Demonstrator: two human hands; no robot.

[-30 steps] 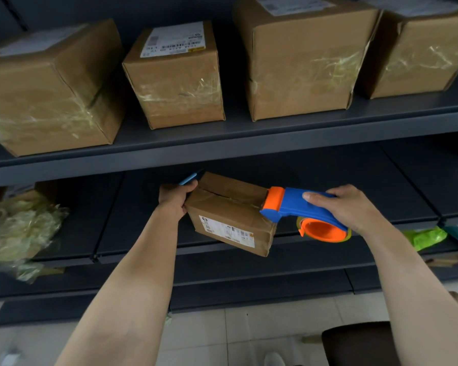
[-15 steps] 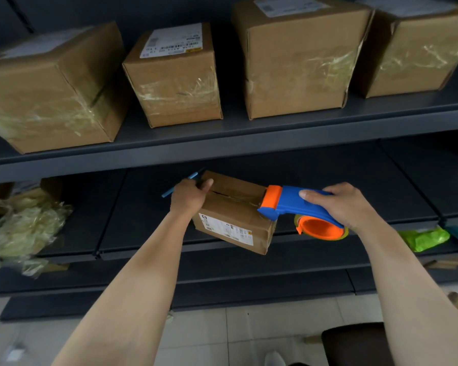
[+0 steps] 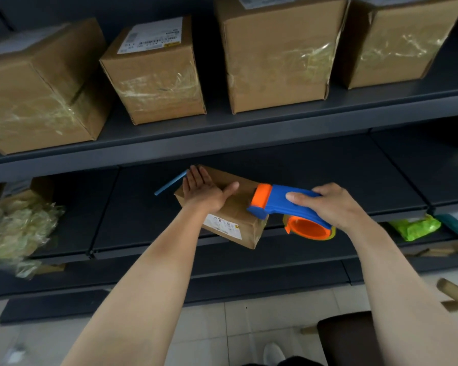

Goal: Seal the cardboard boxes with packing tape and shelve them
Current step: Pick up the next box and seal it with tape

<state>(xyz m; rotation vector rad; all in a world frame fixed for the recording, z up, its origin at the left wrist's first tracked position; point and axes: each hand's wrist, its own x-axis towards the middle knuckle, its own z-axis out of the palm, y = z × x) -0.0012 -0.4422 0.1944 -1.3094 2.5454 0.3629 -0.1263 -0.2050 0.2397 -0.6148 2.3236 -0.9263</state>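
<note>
A small cardboard box point(image 3: 238, 220) with a white label sits at the front of the lower dark shelf point(image 3: 143, 215), its corner overhanging the edge. My left hand point(image 3: 205, 190) lies flat on the box top with straight fingers, pressing the flaps down. My right hand point(image 3: 328, 204) grips the blue handle of a blue and orange tape dispenser point(image 3: 283, 207). The dispenser's orange head touches the right end of the box top. Several taped boxes, one of them point(image 3: 156, 75) with a label, stand on the upper shelf point(image 3: 249, 128).
A blue pen-like stick point(image 3: 169, 184) lies on the lower shelf just left of the box. Crumpled plastic wrap point(image 3: 16, 233) fills the shelf's left end. A green bag point(image 3: 414, 227) lies at the right. A dark stool point(image 3: 347, 339) stands on the tiled floor below.
My left hand has gone from curled at the box's left edge to flat on its top. The dispenser's head has stayed at the right end of the box.
</note>
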